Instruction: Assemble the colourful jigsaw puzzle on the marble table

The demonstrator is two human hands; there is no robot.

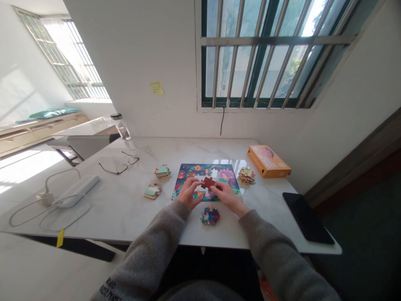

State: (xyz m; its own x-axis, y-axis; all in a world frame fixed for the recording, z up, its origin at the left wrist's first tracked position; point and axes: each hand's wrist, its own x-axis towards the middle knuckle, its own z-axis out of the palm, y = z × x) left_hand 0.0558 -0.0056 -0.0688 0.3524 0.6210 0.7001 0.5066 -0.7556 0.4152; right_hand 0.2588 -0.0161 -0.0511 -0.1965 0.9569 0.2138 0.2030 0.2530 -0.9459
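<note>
A colourful jigsaw puzzle board (205, 172) lies flat in the middle of the white marble table (125, 209). Above its near edge, my left hand (189, 191) and my right hand (224, 193) together pinch a dark red puzzle piece (208, 182), its plain back facing up. Small stacks of loose pieces lie around: one by my wrists (210, 216), two left of the board (153, 191) (162, 172), one right of it (246, 175).
An orange puzzle box (268, 161) sits at the back right. A black tablet (307, 217) lies near the right edge. Glasses (120, 165), a clear bottle (122, 127) and a white power strip with cables (73, 192) occupy the left side. A barred window is ahead.
</note>
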